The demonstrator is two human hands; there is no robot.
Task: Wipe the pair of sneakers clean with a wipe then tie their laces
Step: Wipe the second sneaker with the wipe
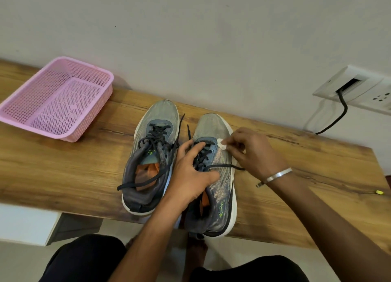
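I'm looking down at a wooden bench point(63, 165) against the wall, and the pair of sneakers sits on it toes to the wall, side by side and just apart. The left sneaker point(148, 155) is untouched, its dark laces point(157, 139) loose and trailing over the collar. The right sneaker point(213, 176) is the one being worked. My read: these are light, with soft mesh uppers that give under a press and a firmer white sole, so the shoe wants steadying from above, over the tongue, or it will skate on the smooth wood. That's how my left hand point(191, 171) lies now, spread over the lacing with fingers fairly straight, pressing rather than clutching. My right hand point(251, 152) has its fingertips bunched, pinching a small white wipe point(222, 144) against the mesh beside the top eyelets. The wipe looks limp, crumpled to a wad. One lace end point(226, 166) runs out under the right hand.
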